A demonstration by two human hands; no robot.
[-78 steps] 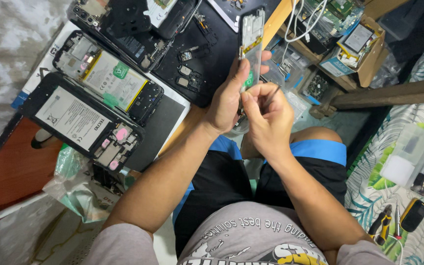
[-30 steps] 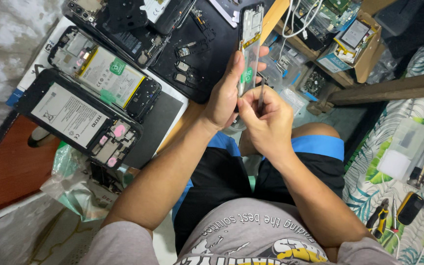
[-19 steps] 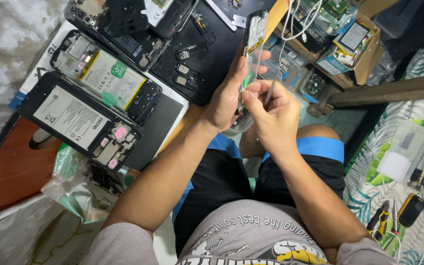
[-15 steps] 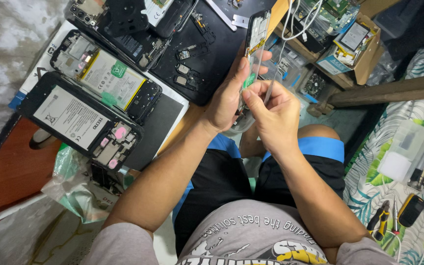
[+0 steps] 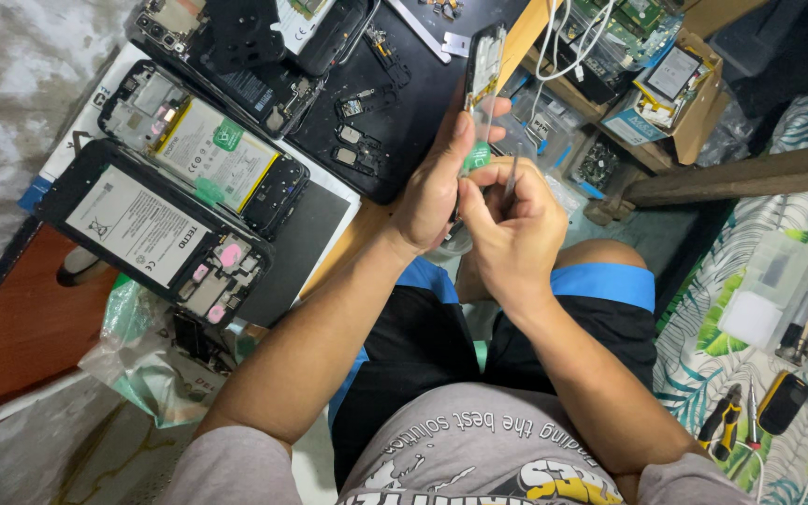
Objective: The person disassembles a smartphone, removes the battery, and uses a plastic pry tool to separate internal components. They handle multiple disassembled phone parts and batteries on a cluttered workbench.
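The left hand (image 5: 437, 187) is gripping a narrow phone frame (image 5: 483, 70) by its lower part, with the thumb lying across the front and the fingers wrapped behind, so the frame is standing nearly upright above the fist, out past the front edge of the black work mat (image 5: 404, 122). The frame's upper half is sticking free above the fingers, and a small green tab on it is showing right beside the left thumb tip. The right hand (image 5: 516, 224) is pressing in close against the left, knuckles touching, with its thumb and forefinger pinched together on thin metal tweezers (image 5: 510, 178); the tweezer tips are pointing up toward the lower front of the frame, just beside the left thumb. Whether the tips are touching the frame cannot be told.

Both hands are hovering over the person's lap, above the black and blue shorts (image 5: 600, 281), clear of the table. On the left part of the tabletop two opened phones (image 5: 189, 187) with batteries showing are lying side by side, well apart from the hands. Beyond the frame a cardboard box (image 5: 675, 93) of parts is sitting near the far right corner, close behind the frame's top. To the right, on leaf-patterned cloth (image 5: 778, 234), a clear plastic case (image 5: 787, 299) and pliers (image 5: 722, 421) are lying well apart from the right forearm
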